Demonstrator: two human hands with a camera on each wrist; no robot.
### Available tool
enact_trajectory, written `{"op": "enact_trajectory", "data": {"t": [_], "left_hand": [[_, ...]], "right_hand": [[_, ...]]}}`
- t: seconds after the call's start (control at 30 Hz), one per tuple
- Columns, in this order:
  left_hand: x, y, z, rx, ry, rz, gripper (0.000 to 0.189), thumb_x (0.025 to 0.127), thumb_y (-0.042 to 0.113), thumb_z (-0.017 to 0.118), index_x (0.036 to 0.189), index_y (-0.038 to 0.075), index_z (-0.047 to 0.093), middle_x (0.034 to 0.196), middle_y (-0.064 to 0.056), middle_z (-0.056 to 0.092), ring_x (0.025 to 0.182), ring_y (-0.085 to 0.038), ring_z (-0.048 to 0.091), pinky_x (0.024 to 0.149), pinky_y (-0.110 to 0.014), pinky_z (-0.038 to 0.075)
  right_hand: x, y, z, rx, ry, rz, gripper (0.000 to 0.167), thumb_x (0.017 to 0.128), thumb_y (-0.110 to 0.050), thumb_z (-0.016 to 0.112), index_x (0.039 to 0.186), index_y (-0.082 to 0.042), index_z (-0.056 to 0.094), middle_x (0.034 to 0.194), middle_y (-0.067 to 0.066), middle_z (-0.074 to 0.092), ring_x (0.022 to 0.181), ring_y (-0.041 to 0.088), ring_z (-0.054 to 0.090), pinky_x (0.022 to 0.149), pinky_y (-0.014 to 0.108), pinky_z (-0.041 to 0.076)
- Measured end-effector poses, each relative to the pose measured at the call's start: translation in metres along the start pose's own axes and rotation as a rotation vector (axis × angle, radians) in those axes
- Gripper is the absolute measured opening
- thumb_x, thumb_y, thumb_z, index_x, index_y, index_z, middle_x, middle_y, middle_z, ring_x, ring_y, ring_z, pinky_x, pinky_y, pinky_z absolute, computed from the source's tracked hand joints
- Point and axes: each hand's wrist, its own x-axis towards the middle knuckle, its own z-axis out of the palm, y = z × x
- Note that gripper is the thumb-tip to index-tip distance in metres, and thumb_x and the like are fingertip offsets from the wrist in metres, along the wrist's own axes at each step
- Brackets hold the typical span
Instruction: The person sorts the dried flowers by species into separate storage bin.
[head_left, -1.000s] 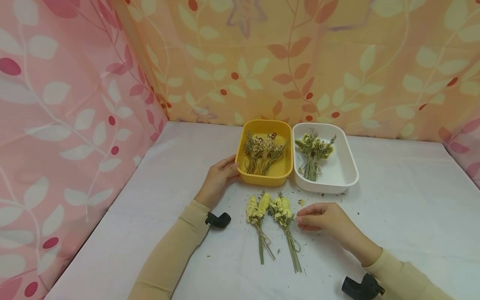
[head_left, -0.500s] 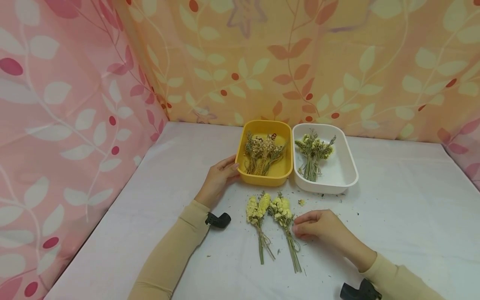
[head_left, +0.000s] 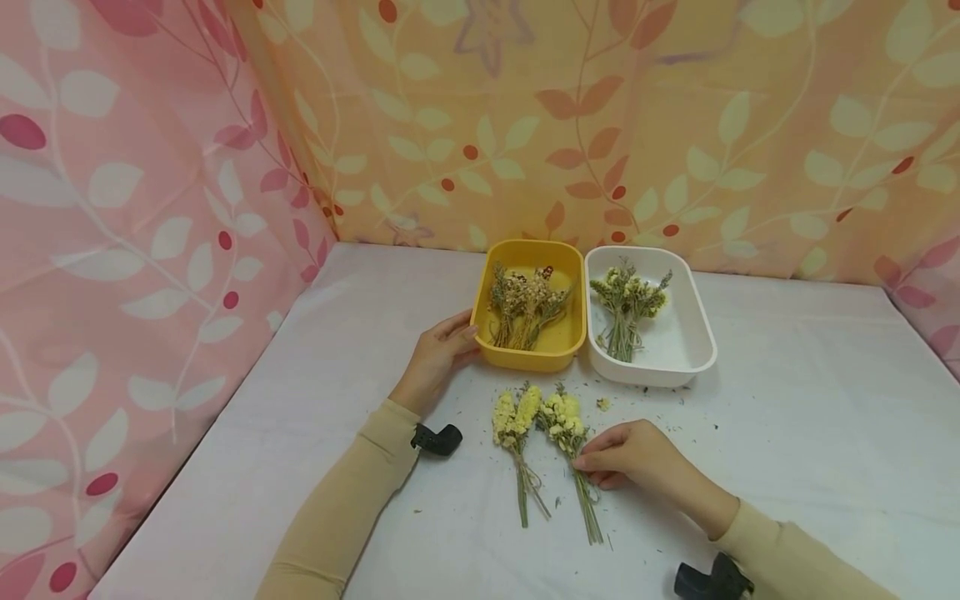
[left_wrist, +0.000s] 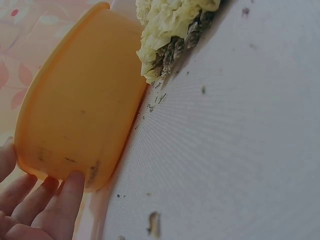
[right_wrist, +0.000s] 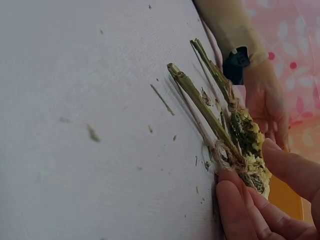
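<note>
Two tied bunches of dried yellow flowers lie side by side on the white table, stems toward me. My right hand [head_left: 633, 458] is at the right bunch of dried flowers [head_left: 562, 417], its fingertips touching near the twine. In the right wrist view the thumb [right_wrist: 290, 162] stands apart from the fingers, with the bunch between them. The left bunch of dried flowers [head_left: 515, 412] lies free. My left hand [head_left: 435, 358] rests against the near left side of the yellow container [head_left: 528, 360], its fairly straight fingers [left_wrist: 65, 205] touching the outer wall.
Brownish dried bunches [head_left: 528, 304] lie in the yellow container. Against its right side stands a white container [head_left: 693, 333] holding green-yellow bunches [head_left: 628, 308]. Plant crumbs and a small yellow floret [head_left: 603, 404] are scattered on the table [head_left: 787, 433]. Patterned cloth [head_left: 675, 125] hangs behind.
My right hand has moved left and slightly toward me, from beside the right bunch to its stems near the twine. The left hand and both containers have stayed in place.
</note>
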Motion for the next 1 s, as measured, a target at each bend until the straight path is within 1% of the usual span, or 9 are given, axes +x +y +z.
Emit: {"op": "enact_trajectory", "data": {"t": [0.13, 0.3, 0.43, 0.67, 0.83, 1.0], "left_hand": [[-0.0011, 0.0004, -0.0006, -0.005, 0.0, -0.002, 0.049, 0.1, 0.017, 0.06, 0.147, 0.011, 0.048, 0.151, -0.008, 0.051, 0.134, -0.024, 0.055, 0.105, -0.032, 0.054], [-0.0015, 0.0006, -0.0015, -0.016, 0.004, -0.004, 0.048, 0.1, 0.017, 0.061, 0.146, 0.013, 0.05, 0.15, -0.007, 0.052, 0.133, -0.023, 0.055, 0.104, -0.03, 0.054], [0.0001, -0.0002, -0.0012, -0.02, -0.004, -0.003, 0.05, 0.1, 0.017, 0.061, 0.148, 0.011, 0.048, 0.151, -0.008, 0.05, 0.134, -0.024, 0.054, 0.105, -0.032, 0.054], [0.0003, 0.0, -0.0015, -0.03, 0.008, -0.011, 0.049, 0.099, 0.017, 0.062, 0.147, 0.011, 0.049, 0.15, -0.008, 0.052, 0.133, -0.025, 0.055, 0.104, -0.031, 0.055], [0.0008, 0.0001, -0.0012, -0.021, -0.001, -0.008, 0.05, 0.1, 0.018, 0.062, 0.147, 0.011, 0.049, 0.15, -0.008, 0.052, 0.133, -0.025, 0.055, 0.104, -0.031, 0.055], [0.001, 0.0, -0.0001, -0.013, 0.001, -0.006, 0.049, 0.1, 0.017, 0.061, 0.147, 0.011, 0.048, 0.149, -0.009, 0.052, 0.132, -0.025, 0.056, 0.103, -0.032, 0.055]], "right_hand": [[0.0008, -0.0045, 0.0017, -0.043, 0.009, 0.011, 0.03, 0.078, -0.025, 0.085, 0.092, 0.0, 0.077, 0.076, 0.005, 0.075, 0.066, 0.013, 0.07, 0.062, 0.03, 0.064], [0.0036, -0.0057, 0.0058, -0.087, 0.008, -0.03, 0.026, 0.076, -0.027, 0.086, 0.085, -0.004, 0.078, 0.07, 0.004, 0.074, 0.061, 0.013, 0.068, 0.059, 0.03, 0.062], [0.0049, -0.0049, 0.0089, -0.111, 0.025, -0.056, 0.026, 0.076, -0.029, 0.086, 0.078, -0.005, 0.075, 0.066, 0.002, 0.071, 0.057, 0.013, 0.066, 0.055, 0.03, 0.061], [0.0063, -0.0036, 0.0088, -0.111, 0.021, -0.068, 0.024, 0.077, -0.026, 0.085, 0.077, -0.005, 0.073, 0.061, 0.001, 0.069, 0.056, 0.013, 0.065, 0.054, 0.029, 0.06], [0.006, -0.0026, 0.0083, -0.104, 0.016, -0.065, 0.022, 0.079, -0.023, 0.084, 0.075, -0.004, 0.072, 0.06, 0.0, 0.067, 0.055, 0.012, 0.064, 0.054, 0.028, 0.06], [0.0031, -0.0026, 0.0072, -0.073, 0.006, -0.054, 0.021, 0.08, -0.02, 0.083, 0.076, -0.003, 0.071, 0.059, 0.0, 0.066, 0.055, 0.012, 0.063, 0.055, 0.028, 0.06]]}}
